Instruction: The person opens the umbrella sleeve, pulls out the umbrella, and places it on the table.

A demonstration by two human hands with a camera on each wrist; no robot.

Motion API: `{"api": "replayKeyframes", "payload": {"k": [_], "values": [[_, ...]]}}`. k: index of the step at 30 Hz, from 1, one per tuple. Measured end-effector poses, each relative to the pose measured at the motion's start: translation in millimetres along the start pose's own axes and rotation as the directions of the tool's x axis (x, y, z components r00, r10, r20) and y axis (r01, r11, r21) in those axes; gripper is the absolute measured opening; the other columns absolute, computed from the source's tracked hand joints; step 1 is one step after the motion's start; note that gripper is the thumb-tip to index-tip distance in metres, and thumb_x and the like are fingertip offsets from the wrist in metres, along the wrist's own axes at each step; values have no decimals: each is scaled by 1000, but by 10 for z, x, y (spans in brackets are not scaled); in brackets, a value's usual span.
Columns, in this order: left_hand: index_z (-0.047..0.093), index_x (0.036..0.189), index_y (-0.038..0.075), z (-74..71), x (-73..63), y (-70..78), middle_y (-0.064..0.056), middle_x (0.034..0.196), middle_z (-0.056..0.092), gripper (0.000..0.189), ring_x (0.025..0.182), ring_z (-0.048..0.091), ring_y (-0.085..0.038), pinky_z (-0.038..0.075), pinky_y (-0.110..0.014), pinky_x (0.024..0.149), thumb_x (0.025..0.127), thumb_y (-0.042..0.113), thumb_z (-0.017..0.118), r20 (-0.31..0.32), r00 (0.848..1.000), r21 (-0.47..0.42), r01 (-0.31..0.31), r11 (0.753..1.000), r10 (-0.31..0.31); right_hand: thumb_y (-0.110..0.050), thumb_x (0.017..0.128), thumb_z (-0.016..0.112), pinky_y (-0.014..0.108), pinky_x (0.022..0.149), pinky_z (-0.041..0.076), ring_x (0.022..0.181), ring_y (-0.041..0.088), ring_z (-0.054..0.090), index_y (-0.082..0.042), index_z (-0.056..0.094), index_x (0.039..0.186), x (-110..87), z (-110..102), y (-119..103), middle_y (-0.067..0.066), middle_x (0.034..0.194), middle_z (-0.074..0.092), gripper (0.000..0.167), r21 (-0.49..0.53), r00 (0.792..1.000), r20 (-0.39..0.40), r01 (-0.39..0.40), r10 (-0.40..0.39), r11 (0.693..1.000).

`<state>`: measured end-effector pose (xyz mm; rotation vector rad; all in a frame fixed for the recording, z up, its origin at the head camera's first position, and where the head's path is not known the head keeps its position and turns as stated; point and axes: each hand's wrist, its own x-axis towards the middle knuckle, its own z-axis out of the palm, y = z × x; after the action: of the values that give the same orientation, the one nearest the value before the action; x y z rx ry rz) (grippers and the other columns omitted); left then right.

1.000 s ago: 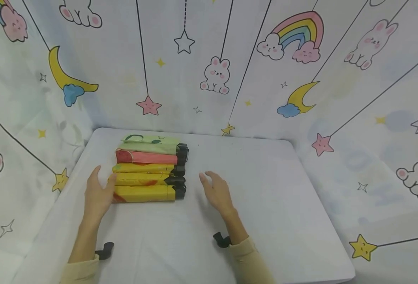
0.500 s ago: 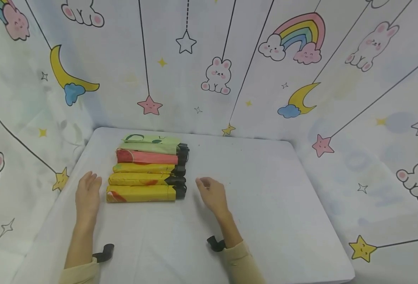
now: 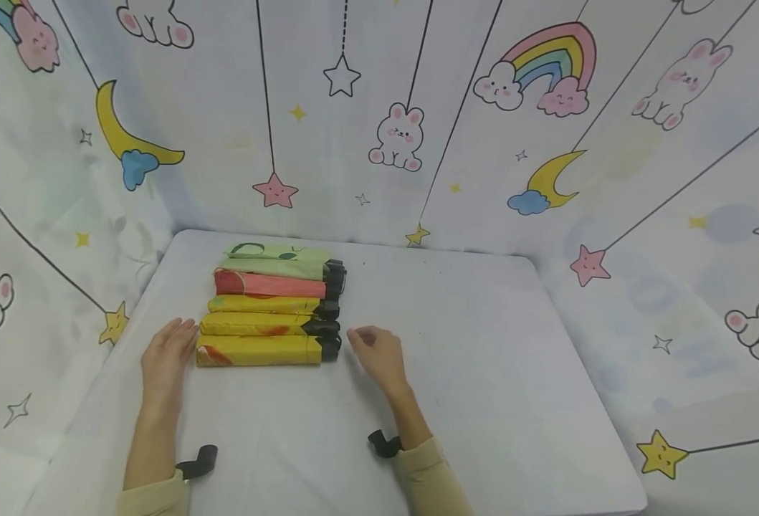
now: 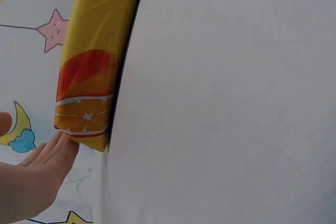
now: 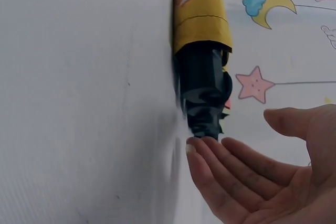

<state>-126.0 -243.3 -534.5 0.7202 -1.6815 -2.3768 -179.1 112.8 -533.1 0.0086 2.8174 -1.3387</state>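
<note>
Several folded umbrellas in fruit-print sleeves lie side by side on the white table, black handles to the right. The nearest yellow umbrella (image 3: 259, 351) has an orange slice printed at its left end. Behind it come more yellow ones, a red umbrella (image 3: 269, 284) and a pale green umbrella (image 3: 276, 262) at the back. My left hand (image 3: 165, 358) is at the row's left end; in the left wrist view its straight fingers touch the nearest sleeve's end. My right hand (image 3: 381, 358) holds nothing, its fingers loosely bent just beside the black handle (image 5: 202, 77) of the nearest umbrella.
The white table (image 3: 495, 387) extends to the right of and in front of the row. A white cloth backdrop (image 3: 327, 150) printed with stars, moons and bunnies rises behind and at both sides.
My left hand came off the umbrellas' left ends, moved outward, then came back against the nearest one. My right hand shifted left and nearer to me, towards the nearest handle.
</note>
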Motion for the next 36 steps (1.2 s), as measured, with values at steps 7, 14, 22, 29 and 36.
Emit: {"api": "replayKeyframes", "payload": {"k": [7,14,22,29,36], "values": [[21,166,7,56,-25,0,-14,169,31,68,154,34,-18,29,-27,123,110,23,55,-21,999,-95,30,995,-32,-42,100,70,30,69,61,81,11,70,-10,79,110,5,92,7,-1,93,77,35,-4,999,45,2,-2,1000],[23,166,11,65,4,-67,-9,168,35,70,152,37,-17,37,-21,117,106,9,59,-80,996,4,40,999,-39,-44,97,74,26,61,58,70,10,69,-7,79,112,-20,152,-7,-2,85,76,40,31,996,85,-16,13,999],[35,162,8,126,-20,-77,-12,161,46,71,145,49,-18,49,-18,104,99,-4,66,-200,978,-128,34,991,-59,-47,93,78,27,66,60,73,9,70,-4,77,116,-5,203,-3,3,93,78,49,45,988,156,-26,18,999],[42,158,8,154,29,-111,-12,157,51,71,141,53,-18,54,-15,91,95,-10,68,-256,964,-257,8,966,-76,-42,91,81,31,72,61,80,12,71,-2,77,117,24,259,3,7,100,78,48,36,984,174,-44,37,998],[44,155,4,202,70,-146,-14,156,53,66,140,55,-21,52,-20,98,95,-18,61,-295,955,-338,-76,938,-29,-38,90,83,31,70,61,79,13,70,-1,77,119,56,287,34,9,101,78,48,81,983,182,-45,30,996]]}}
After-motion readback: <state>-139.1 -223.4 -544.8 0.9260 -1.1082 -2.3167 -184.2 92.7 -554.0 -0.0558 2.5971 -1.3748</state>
